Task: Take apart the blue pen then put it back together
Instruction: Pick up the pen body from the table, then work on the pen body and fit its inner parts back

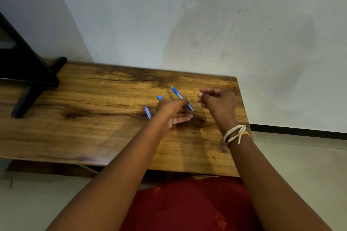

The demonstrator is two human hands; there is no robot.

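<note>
On the wooden table (93,110), the left hand (173,111) pinches the pen (181,97); the right hand (218,102), beside it, is curled, its contents unclear.

From my remote seat, the slim blue pen barrel (180,97) is partly covered where my left hand (173,111) pinches it, so its middle stretch is hidden behind thumb and fingertips. My right hand (217,102) is curled with its fingers turned away; I cannot tell whether anything thin sits between them. The short blue tube piece (147,111) runs under the left wrist, its near end out of sight. The small blue square bit (159,97) is too tiny to identify. The dark wooden stand (28,73) and the brown wooden tabletop (93,118) are both cut off at the left edge.
</note>
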